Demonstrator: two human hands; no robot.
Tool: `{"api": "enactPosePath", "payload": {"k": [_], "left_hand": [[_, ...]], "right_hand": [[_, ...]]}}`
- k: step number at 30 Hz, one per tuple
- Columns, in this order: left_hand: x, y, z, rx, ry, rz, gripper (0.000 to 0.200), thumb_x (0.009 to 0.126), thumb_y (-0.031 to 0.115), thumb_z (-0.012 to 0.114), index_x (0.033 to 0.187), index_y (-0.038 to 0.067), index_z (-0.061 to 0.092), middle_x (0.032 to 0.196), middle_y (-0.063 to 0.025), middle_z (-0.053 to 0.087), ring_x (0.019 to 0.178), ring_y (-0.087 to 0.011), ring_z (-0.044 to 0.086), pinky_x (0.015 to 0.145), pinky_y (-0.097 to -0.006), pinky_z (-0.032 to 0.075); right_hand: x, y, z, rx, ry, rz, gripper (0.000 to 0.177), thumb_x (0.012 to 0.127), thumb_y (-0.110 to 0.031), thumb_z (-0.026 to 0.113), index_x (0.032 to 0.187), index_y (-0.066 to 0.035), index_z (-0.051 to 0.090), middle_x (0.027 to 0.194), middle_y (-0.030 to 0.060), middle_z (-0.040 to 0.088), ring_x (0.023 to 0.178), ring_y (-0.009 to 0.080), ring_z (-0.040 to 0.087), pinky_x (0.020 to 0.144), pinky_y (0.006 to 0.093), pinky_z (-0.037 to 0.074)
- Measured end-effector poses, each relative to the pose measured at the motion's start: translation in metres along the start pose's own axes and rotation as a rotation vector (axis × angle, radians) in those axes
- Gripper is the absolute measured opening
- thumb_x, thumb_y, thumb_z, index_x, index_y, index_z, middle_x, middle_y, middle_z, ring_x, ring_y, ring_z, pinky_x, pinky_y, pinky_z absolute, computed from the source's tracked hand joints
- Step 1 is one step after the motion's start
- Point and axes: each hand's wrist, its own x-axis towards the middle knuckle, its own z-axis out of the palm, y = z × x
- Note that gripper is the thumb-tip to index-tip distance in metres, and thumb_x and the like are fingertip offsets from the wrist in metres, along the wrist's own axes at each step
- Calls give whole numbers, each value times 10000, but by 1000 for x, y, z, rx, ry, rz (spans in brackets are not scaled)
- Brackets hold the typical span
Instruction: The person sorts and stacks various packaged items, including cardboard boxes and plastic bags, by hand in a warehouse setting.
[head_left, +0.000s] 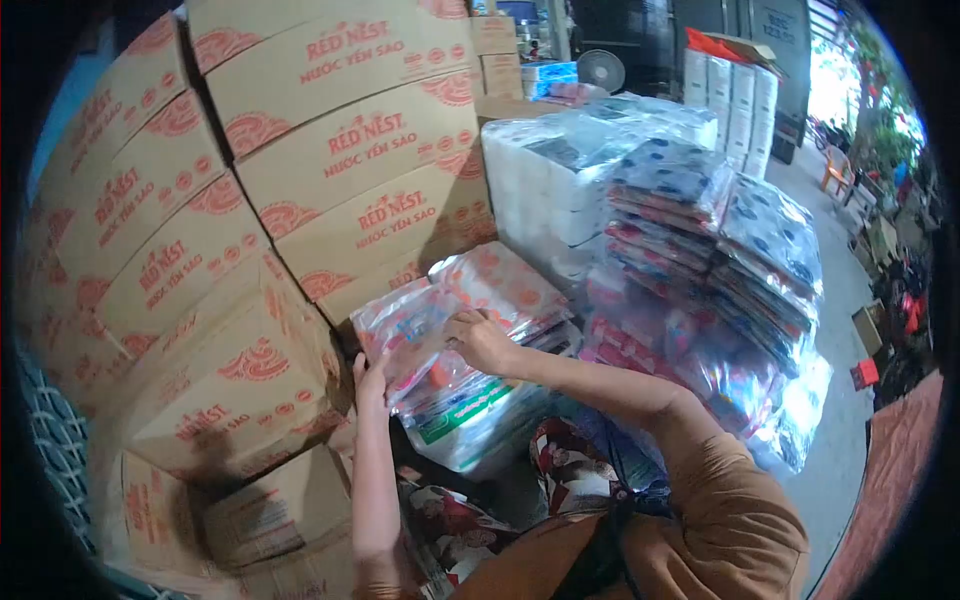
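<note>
My left hand [370, 380] is at the left edge of a clear plastic-wrapped packet [405, 325], its fingers partly hidden beside the plastic. Over the packet's right side, my right hand [478, 343] has its fingers bent together at the plastic. The packet lies on a pile of similar flat packages in front of me. An orange-patterned packet [505, 285] lies just behind my right hand. Below them, a white package with a green strip [465, 415] shows at the near side of the pile.
Stacked Red Nest cartons [365, 140] rise behind and to the left. An open carton [265, 510] is at the lower left. Piled plastic-wrapped packets [710, 240] and a white wrapped bundle [550, 170] stand to the right. A fan [601, 71] is farther back.
</note>
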Motion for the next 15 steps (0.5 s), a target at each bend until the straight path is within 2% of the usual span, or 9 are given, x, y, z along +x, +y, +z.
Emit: {"api": "enactPosePath", "payload": {"k": [2,4,5,6,8,9,12,13,15], "left_hand": [[-2,8,-3,-361,-471,-158,463,781,132,562,1199,34,391,1115,-98,485,1007,-182,480,777,-308,424],[13,-5,-4,-300,-573,-115,416,776,70,521,1181,37,430,1135,-107,480,1033,-191,468,813,-308,410],[6,9,4,-358,-659,-14,421,764,46,520,1177,34,438,1142,-105,478,1039,-196,466,832,-306,401],[-14,35,15,-309,-521,-21,466,749,-9,496,1205,13,402,1170,-107,457,1069,-204,440,902,-304,351],[-41,76,39,-296,-531,147,485,742,-41,480,1214,-17,372,1210,-110,417,1094,-204,418,940,-299,314],[-33,80,47,-195,-568,279,502,747,-37,475,1231,-25,340,1238,-106,382,1111,-192,397,947,-299,306],[-103,165,90,-165,-668,451,518,753,-18,485,1245,-14,321,1236,-99,372,1110,-176,390,957,-301,291],[-111,179,102,-165,-677,457,518,753,-18,485,1245,-14,321,1236,-99,372,1110,-176,390,957,-301,291],[-123,204,125,-253,-887,497,515,761,6,488,1246,-2,316,1218,-89,379,1108,-162,385,955,-301,289]], "right_hand": [[-5,-2,-13,20,36,47,105,682,-80,586,782,-83,553,864,53,542,921,231,491,793,390,352],[-17,-1,-28,243,68,3,118,670,-51,590,776,-70,542,818,64,541,878,243,498,800,387,350],[-21,1,-41,231,84,-106,155,617,-55,602,766,-51,560,760,111,543,790,280,535,662,350,428],[-27,8,-50,207,114,-81,155,617,-55,602,766,-51,560,760,111,543,790,280,535,662,350,428],[-39,20,-64,282,-189,-187,289,591,-125,655,848,-31,561,755,94,553,813,269,530,701,368,419],[-45,15,-87,294,-346,-81,523,643,-236,681,1065,-19,462,942,116,510,942,267,450,853,375,339],[-68,14,-126,448,-194,-15,715,675,-343,673,1229,-42,336,1135,149,407,1037,284,409,906,379,319],[-71,6,-154,563,-316,118,774,705,-403,643,1281,-55,261,1255,165,289,1127,285,354,954,366,282],[-81,-8,-199,650,-248,160,742,724,-383,629,1279,-50,265,1265,165,287,1150,274,335,954,361,282]]}}
